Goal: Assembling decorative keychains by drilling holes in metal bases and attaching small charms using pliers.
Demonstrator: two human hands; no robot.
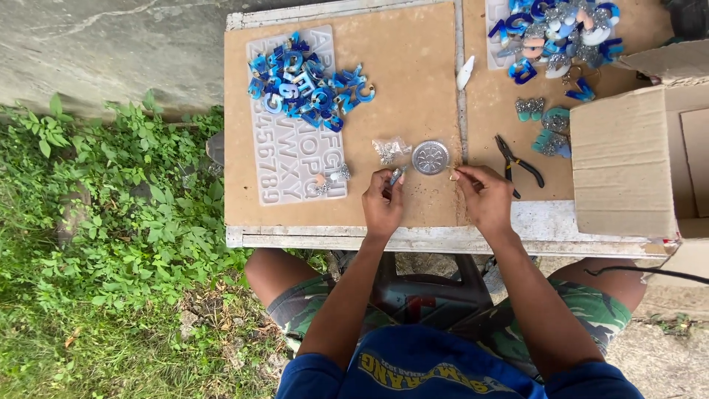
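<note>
Glittery silver is what the left hand [382, 207] has pinched between thumb and fingers, a small resin piece [396, 176] held just above the brown board [413, 66], near the table's near edge. The right hand [484, 196] sits just beside it, fingertips pinched together on something tiny at its tip, maybe a little ring or wire, too small to tell. Right between and just beyond the two hands is a round metal tin lid [430, 157] lying flat, and just left of that a small clear plastic bag [388, 149] of silvery bits. To the right of the right hand, black pliers [518, 164] lie on the board, with a few teal and silver glitter pieces [548, 125] a bit farther out. Left of the hands there's a translucent silicone letter mold [299, 159], and a heap of blue resin letters [306, 83] piled on its far end. Another pile of blue and white letters [557, 33] sits at the far right, next to an open cardboard box [628, 162]. Grass and weeds [111, 222] run along the left of the table.
</note>
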